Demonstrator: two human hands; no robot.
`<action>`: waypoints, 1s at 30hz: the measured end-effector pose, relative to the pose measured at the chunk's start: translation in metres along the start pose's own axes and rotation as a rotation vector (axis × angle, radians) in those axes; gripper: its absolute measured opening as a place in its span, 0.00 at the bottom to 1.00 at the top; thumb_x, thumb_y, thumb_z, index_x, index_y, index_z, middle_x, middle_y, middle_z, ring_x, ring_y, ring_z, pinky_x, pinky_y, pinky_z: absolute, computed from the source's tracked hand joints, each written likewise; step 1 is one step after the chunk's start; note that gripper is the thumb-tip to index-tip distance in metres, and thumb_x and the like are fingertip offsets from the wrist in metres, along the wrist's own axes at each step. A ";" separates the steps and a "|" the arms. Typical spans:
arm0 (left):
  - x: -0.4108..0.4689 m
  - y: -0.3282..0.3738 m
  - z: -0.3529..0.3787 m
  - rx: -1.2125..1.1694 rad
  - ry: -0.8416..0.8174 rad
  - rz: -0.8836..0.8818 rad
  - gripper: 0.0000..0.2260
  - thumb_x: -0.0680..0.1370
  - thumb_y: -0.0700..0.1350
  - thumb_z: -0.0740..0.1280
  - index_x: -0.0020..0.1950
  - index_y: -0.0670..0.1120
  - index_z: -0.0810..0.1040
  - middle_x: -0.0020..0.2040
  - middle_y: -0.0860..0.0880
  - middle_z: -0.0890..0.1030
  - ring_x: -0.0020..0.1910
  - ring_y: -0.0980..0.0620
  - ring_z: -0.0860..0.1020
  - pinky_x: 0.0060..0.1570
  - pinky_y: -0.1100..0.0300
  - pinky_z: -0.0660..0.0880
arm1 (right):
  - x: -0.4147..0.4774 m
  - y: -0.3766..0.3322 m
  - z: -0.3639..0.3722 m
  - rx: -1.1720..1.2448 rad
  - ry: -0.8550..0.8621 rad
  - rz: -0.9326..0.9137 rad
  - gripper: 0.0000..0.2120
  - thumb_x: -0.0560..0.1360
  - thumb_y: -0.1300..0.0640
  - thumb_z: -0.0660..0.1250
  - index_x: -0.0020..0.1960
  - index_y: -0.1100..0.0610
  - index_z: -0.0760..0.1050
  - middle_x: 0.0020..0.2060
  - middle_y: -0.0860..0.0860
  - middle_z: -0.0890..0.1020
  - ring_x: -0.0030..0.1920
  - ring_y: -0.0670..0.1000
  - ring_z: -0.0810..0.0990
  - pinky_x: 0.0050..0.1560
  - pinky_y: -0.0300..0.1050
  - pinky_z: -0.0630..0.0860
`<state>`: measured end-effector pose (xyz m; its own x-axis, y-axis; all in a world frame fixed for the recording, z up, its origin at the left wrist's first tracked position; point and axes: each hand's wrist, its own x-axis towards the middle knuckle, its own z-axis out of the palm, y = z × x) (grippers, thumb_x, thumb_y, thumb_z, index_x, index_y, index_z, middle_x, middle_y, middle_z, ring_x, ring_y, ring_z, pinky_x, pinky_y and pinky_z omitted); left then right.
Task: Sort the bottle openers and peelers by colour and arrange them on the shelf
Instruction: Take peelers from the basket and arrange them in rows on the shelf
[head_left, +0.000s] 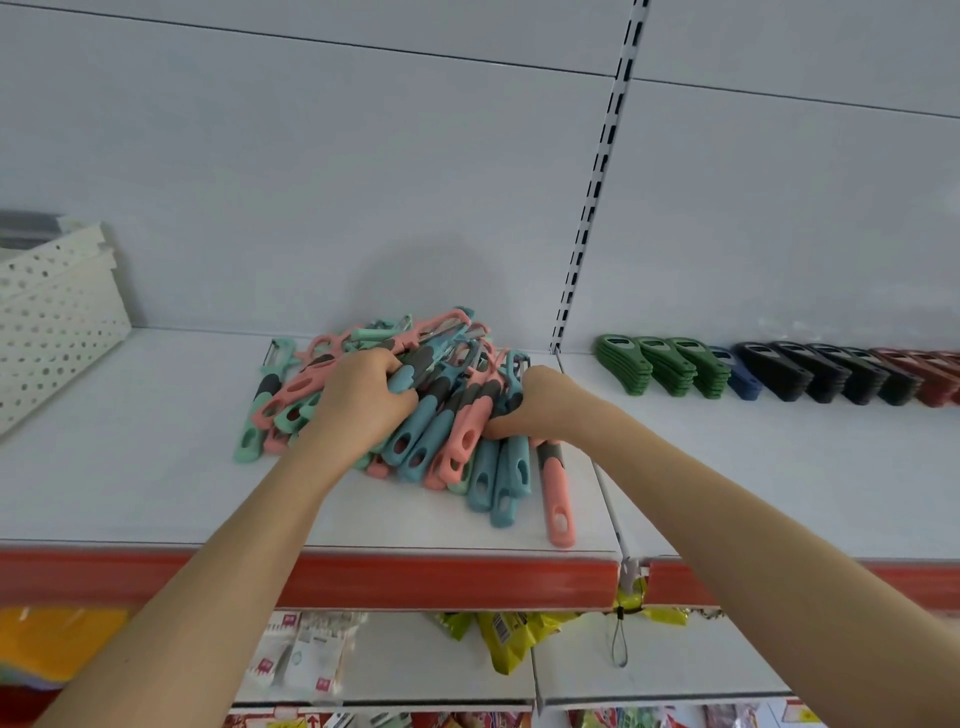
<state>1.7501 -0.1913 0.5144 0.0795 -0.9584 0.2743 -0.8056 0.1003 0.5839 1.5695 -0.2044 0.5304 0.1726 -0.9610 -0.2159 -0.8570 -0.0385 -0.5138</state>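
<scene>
A mixed heap of peelers (441, 415) in pink, teal-blue and mint green lies on the white shelf (130, 467). My left hand (358, 400) curls over the heap's left side and grips a teal-blue peeler handle (402, 382). My right hand (540, 402) grips peeler handles on the heap's right side. One pink peeler (556, 493) lies loose near the shelf's front edge. On the shelf section to the right, bottle openers stand in sorted stacks: green (665, 364), blue (737, 374), black (826, 371) and red (930, 374).
A white perforated basket (47, 322) stands at the far left of the shelf. A slotted upright (592, 208) divides the two shelf sections. The shelf has a red front strip (415, 577). Packaged goods hang on the level below.
</scene>
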 end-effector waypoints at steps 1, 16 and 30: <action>0.000 -0.001 0.001 0.013 0.024 0.012 0.07 0.72 0.39 0.69 0.47 0.38 0.78 0.37 0.46 0.79 0.36 0.49 0.75 0.33 0.60 0.66 | 0.000 -0.001 -0.001 0.011 -0.009 0.020 0.16 0.68 0.53 0.72 0.32 0.58 0.67 0.26 0.52 0.74 0.26 0.49 0.73 0.29 0.40 0.73; -0.011 0.025 0.013 0.402 -0.143 0.161 0.21 0.71 0.55 0.69 0.31 0.46 0.62 0.29 0.51 0.65 0.36 0.47 0.69 0.30 0.57 0.59 | -0.016 0.006 -0.016 0.123 0.004 0.105 0.14 0.68 0.59 0.72 0.35 0.58 0.65 0.31 0.51 0.71 0.29 0.47 0.70 0.24 0.36 0.67; -0.006 0.036 0.002 0.125 -0.356 -0.085 0.13 0.70 0.48 0.68 0.33 0.43 0.68 0.27 0.48 0.68 0.27 0.49 0.66 0.28 0.61 0.61 | -0.039 0.031 -0.032 0.792 0.175 0.121 0.04 0.73 0.66 0.64 0.46 0.67 0.74 0.35 0.60 0.80 0.29 0.52 0.79 0.27 0.39 0.77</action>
<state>1.7192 -0.1826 0.5320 -0.0425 -0.9969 -0.0661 -0.8719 0.0047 0.4896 1.5204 -0.1764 0.5491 -0.0333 -0.9775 -0.2081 -0.2562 0.2096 -0.9436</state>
